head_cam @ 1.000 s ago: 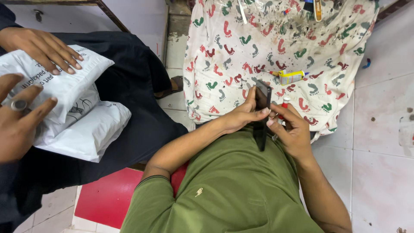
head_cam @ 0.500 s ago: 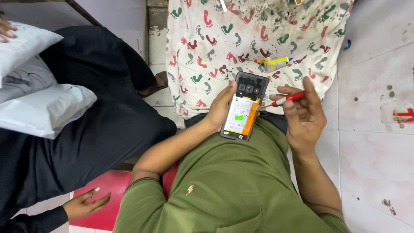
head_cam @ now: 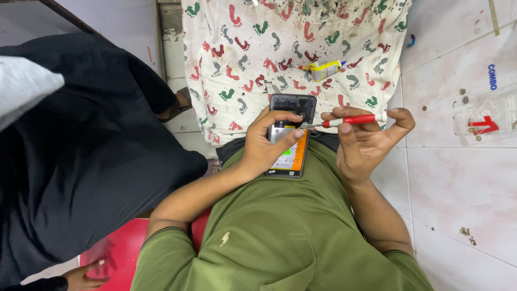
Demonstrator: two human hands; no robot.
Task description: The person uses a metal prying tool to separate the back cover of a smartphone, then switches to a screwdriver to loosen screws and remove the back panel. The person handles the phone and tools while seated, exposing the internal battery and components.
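Observation:
My left hand [head_cam: 269, 141] grips an opened phone [head_cam: 291, 132] with its back cover off, showing the battery with an orange and green label. My thumb lies across the phone's middle. My right hand [head_cam: 366, 141] holds a red-handled screwdriver [head_cam: 349, 120] with a white end, its metal tip touching the phone near my left thumb. Both hands are above my green shirt [head_cam: 280, 231], in front of a white cloth [head_cam: 285, 54] printed with red, green and grey footprints.
A small yellow glue tube [head_cam: 326, 69] lies on the printed cloth. A person in black clothing [head_cam: 81, 161] sits at my left, one hand [head_cam: 86, 275] low near a red stool [head_cam: 116, 253]. A white pouch [head_cam: 24, 89] shows at the left edge. White tiled floor [head_cam: 463, 178] at right.
The phone has come closer and my left thumb has moved onto it. The screwdriver tip has swung in to touch the phone. The white pouches have slid mostly out of view.

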